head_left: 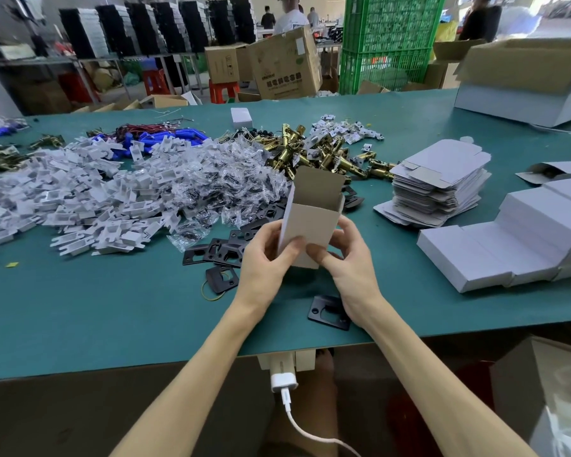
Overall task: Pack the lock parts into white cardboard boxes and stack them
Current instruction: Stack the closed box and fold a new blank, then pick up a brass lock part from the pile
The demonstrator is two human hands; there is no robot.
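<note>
White cardboard box, top flap open, stands upright gripped between both hands.

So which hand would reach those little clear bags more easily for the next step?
Probably the left hand: the clear bags lie on its side of the open box, while the right hand would have to cross in front of it. Both hands grip the box now.

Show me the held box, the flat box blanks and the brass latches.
held box [310, 224]: head view, front wall.
flat box blanks [442, 163]: head view, top sheet.
brass latches [332, 158]: head view, middle of the pile.
</note>
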